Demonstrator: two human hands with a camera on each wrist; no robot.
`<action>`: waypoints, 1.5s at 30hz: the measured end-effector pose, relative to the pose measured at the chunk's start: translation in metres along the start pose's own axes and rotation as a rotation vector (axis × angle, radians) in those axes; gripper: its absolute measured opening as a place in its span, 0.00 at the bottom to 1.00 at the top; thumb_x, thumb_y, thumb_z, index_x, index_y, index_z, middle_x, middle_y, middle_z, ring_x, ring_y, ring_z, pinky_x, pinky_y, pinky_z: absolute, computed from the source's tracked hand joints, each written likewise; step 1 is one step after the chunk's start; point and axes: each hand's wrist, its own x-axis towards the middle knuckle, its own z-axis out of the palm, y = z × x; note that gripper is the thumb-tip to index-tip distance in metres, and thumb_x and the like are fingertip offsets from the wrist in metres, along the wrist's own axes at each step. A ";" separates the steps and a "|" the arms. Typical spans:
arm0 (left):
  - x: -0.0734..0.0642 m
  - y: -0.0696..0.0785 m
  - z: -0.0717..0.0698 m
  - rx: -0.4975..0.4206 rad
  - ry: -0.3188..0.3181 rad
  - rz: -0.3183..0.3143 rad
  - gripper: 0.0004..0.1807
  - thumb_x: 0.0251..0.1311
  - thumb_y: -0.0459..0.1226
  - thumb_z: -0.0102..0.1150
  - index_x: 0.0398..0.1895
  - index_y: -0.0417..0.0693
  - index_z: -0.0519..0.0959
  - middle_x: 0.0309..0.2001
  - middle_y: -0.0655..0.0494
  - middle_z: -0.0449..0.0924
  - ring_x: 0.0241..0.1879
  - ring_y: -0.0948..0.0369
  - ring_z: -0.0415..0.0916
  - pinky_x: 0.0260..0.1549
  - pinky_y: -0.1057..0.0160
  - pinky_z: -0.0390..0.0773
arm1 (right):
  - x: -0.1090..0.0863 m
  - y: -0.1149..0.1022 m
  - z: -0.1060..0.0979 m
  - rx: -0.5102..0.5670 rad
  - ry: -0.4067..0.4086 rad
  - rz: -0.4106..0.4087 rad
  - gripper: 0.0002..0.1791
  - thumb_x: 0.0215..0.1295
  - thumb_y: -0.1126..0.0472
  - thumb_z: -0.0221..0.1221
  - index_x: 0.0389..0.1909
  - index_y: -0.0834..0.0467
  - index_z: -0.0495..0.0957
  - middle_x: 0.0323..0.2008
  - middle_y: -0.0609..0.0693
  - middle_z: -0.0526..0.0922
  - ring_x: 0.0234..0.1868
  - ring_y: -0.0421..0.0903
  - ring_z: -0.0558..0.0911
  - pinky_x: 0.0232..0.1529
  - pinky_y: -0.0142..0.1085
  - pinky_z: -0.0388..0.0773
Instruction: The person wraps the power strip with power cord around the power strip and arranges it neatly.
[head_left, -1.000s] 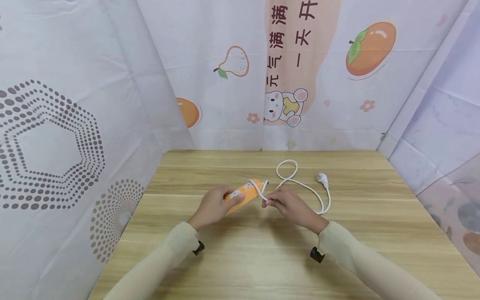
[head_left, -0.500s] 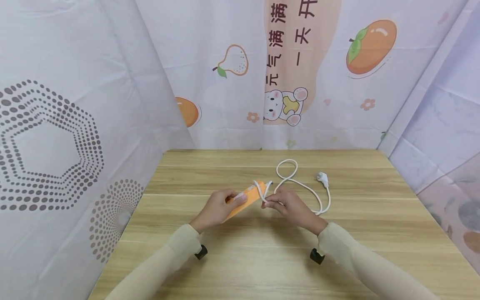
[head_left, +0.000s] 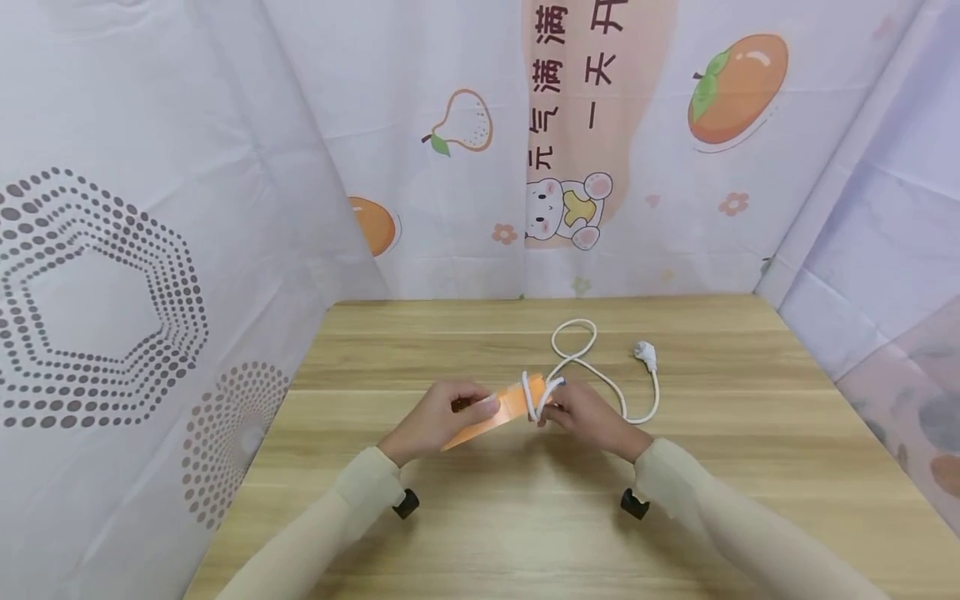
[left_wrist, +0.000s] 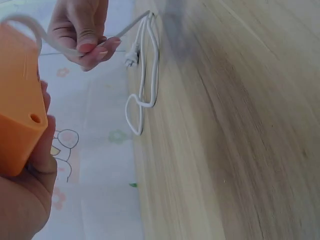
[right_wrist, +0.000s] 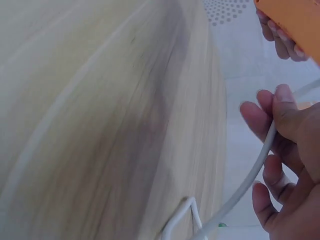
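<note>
An orange power strip is held tilted above the table by my left hand, thumb on top and fingers beneath. Its white cord loops round the strip's right end. Between thumb and fingertips, my right hand pinches the cord just beside that end. In the right wrist view the cord runs down from the pinch past the loosely bent other fingers. The left wrist view shows the strip's orange side with a small round hole near its end. Its sockets are barely visible from the head.
On the wooden table, the rest of the cord lies in a loop behind my right hand. It ends in a white plug to the right. Printed curtains hang behind the table and on both sides.
The strip has turned in my left hand, its socket face tipping away, and shifted slightly right. My right hand has carried the cord across the strip's end, adding to the wrap.
</note>
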 end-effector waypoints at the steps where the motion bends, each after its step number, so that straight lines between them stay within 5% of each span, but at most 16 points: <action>1: -0.001 0.000 0.000 0.006 -0.008 0.006 0.12 0.70 0.52 0.63 0.44 0.59 0.88 0.35 0.60 0.82 0.33 0.61 0.72 0.32 0.65 0.72 | 0.000 0.000 0.000 -0.025 0.008 0.002 0.06 0.64 0.66 0.69 0.30 0.51 0.86 0.30 0.41 0.81 0.35 0.40 0.77 0.38 0.38 0.75; 6: -0.002 -0.002 0.001 0.031 -0.079 0.043 0.10 0.69 0.51 0.65 0.40 0.60 0.89 0.30 0.59 0.79 0.30 0.63 0.70 0.30 0.67 0.68 | 0.002 -0.001 -0.001 -0.166 0.024 0.019 0.09 0.56 0.72 0.69 0.25 0.55 0.82 0.25 0.43 0.69 0.29 0.41 0.67 0.31 0.36 0.68; 9: -0.002 -0.002 0.002 0.052 -0.108 0.071 0.09 0.68 0.51 0.66 0.42 0.60 0.89 0.31 0.60 0.79 0.30 0.63 0.70 0.29 0.67 0.67 | 0.003 -0.001 -0.003 -0.208 0.010 0.000 0.12 0.49 0.74 0.70 0.24 0.53 0.82 0.24 0.41 0.70 0.28 0.40 0.65 0.30 0.35 0.66; 14: 0.000 -0.002 0.003 0.169 -0.153 0.122 0.13 0.66 0.57 0.66 0.44 0.64 0.89 0.32 0.65 0.80 0.30 0.63 0.71 0.29 0.67 0.71 | 0.006 -0.002 -0.008 -0.226 -0.044 -0.051 0.08 0.50 0.61 0.77 0.29 0.47 0.88 0.25 0.33 0.79 0.29 0.38 0.63 0.33 0.34 0.63; 20: 0.001 -0.003 0.007 0.433 -0.167 0.202 0.22 0.62 0.65 0.62 0.40 0.62 0.88 0.29 0.68 0.74 0.27 0.67 0.70 0.26 0.68 0.73 | 0.008 0.001 -0.009 -0.302 -0.072 -0.101 0.01 0.60 0.60 0.73 0.32 0.50 0.90 0.29 0.37 0.86 0.29 0.38 0.67 0.34 0.34 0.66; 31: 0.000 -0.007 0.022 0.980 -0.031 0.416 0.28 0.59 0.70 0.60 0.29 0.57 0.84 0.25 0.66 0.61 0.20 0.69 0.58 0.18 0.72 0.58 | 0.016 -0.006 -0.005 -0.363 -0.009 -0.134 0.07 0.59 0.56 0.75 0.26 0.53 0.89 0.23 0.39 0.84 0.27 0.39 0.73 0.37 0.37 0.68; 39: 0.000 -0.007 0.032 1.098 -0.002 0.285 0.31 0.60 0.69 0.60 0.31 0.51 0.85 0.28 0.61 0.70 0.24 0.66 0.64 0.18 0.68 0.65 | 0.015 -0.017 -0.009 -0.357 -0.003 -0.048 0.07 0.64 0.56 0.72 0.29 0.53 0.90 0.25 0.40 0.85 0.31 0.39 0.73 0.38 0.36 0.69; 45: -0.001 -0.023 0.033 1.115 0.052 0.121 0.33 0.58 0.68 0.62 0.34 0.47 0.85 0.32 0.58 0.74 0.29 0.62 0.70 0.21 0.64 0.71 | 0.018 -0.023 -0.013 -0.343 0.042 -0.114 0.06 0.65 0.58 0.70 0.31 0.56 0.90 0.26 0.43 0.84 0.32 0.41 0.72 0.37 0.36 0.69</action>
